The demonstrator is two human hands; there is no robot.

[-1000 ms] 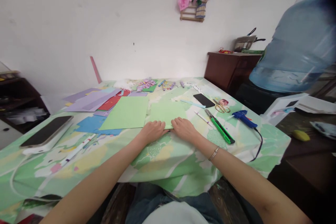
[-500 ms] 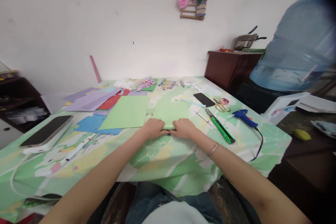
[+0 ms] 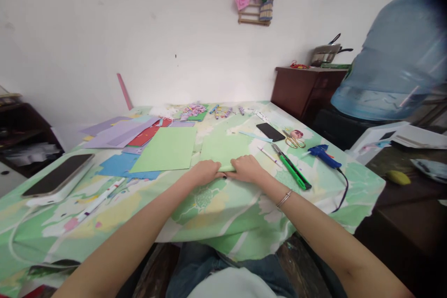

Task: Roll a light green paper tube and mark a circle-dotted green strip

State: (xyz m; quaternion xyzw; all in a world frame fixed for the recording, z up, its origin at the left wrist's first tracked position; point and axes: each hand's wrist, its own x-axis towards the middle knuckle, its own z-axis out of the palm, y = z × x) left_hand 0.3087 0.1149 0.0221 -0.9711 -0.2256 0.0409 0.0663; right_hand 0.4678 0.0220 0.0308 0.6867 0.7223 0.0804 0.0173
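Note:
A sheet of light green paper lies in front of me, its near edge curled into a narrow roll between my hands. My left hand is closed on the left end of that edge. On the right end, my right hand is closed too, with a bracelet on the wrist. Fingers of both hands hide much of the rolled edge. To the left, a second light green sheet lies flat over blue paper. A green utility knife and a marker lie right of my right hand.
A blue glue gun with a cord, gold scissors and a black phone are at the right. Purple sheets and another phone on a white block lie left. Paper scraps sit at the back.
My hands stay on the near edge of the green paper, and slightly more of the sheet shows beyond them. The view has shifted slightly.

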